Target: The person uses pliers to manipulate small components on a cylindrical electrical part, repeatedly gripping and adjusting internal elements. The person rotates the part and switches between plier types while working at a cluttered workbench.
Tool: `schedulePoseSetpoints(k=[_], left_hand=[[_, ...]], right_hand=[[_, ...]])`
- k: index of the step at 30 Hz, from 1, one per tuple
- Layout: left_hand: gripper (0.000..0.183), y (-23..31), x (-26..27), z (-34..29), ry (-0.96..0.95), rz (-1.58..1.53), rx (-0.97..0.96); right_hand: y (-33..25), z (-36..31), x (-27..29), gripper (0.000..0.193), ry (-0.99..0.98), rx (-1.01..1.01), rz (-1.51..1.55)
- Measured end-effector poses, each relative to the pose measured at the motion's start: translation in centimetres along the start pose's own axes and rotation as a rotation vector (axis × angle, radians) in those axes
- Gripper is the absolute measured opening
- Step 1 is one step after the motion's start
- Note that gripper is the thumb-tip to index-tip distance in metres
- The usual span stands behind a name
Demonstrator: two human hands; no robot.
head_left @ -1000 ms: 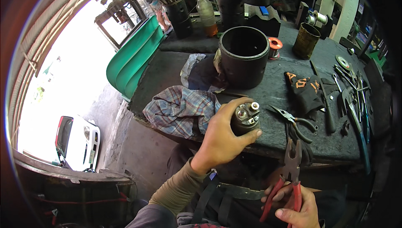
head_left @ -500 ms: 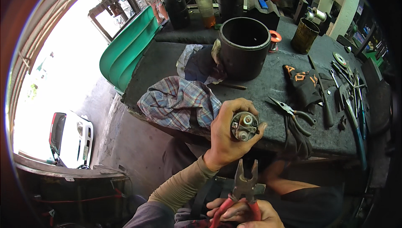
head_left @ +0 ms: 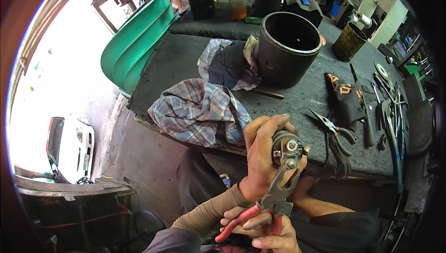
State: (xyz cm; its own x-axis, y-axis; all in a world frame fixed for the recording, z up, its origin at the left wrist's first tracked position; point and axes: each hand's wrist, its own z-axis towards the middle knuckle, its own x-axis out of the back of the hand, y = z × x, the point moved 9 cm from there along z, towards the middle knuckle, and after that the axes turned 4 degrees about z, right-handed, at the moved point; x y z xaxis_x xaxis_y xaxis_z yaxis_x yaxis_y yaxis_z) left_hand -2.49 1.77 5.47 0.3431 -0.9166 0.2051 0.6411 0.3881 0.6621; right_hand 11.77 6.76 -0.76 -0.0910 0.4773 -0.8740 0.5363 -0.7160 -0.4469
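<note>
In my left hand [head_left: 261,153] is a round metal starter solenoid [head_left: 278,152], its end face with two threaded studs and nuts turned up toward me. My fingers wrap its far side and the thumb presses its right side. Lower down, my right hand [head_left: 274,234] grips red-handled combination pliers [head_left: 275,203]. Their jaws are spread and reach up to the lower stud; whether they touch it I cannot tell. Left of the solenoid, a checked cloth [head_left: 197,109] lies crumpled at the bench edge.
On the dark workbench [head_left: 302,99] stand a wide black cylinder [head_left: 288,51] and a rusty can [head_left: 349,43]. Long-nose pliers [head_left: 332,130], a dark orange-marked cloth [head_left: 346,97] and several hand tools lie to the right. A green curved panel [head_left: 134,44] is at the left.
The red-handled pliers have moved up to the solenoid's lower stud, their jaws still spread. My left hand and the solenoid sit slightly farther right and lower in view, which has shifted.
</note>
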Motion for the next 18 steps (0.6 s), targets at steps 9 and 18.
schedulePoseSetpoints(k=[9,18], left_hand=[[0.056,-1.4,0.2,-0.6,-0.029,-0.059,-0.013],[0.063,-1.0,0.6,-0.9,0.029,0.003,-0.044]], right_hand=[[1.1,0.3,0.8,0.045,0.006,0.020,0.012],[1.8,0.0,1.4,0.042,-0.026,0.038,0.038]])
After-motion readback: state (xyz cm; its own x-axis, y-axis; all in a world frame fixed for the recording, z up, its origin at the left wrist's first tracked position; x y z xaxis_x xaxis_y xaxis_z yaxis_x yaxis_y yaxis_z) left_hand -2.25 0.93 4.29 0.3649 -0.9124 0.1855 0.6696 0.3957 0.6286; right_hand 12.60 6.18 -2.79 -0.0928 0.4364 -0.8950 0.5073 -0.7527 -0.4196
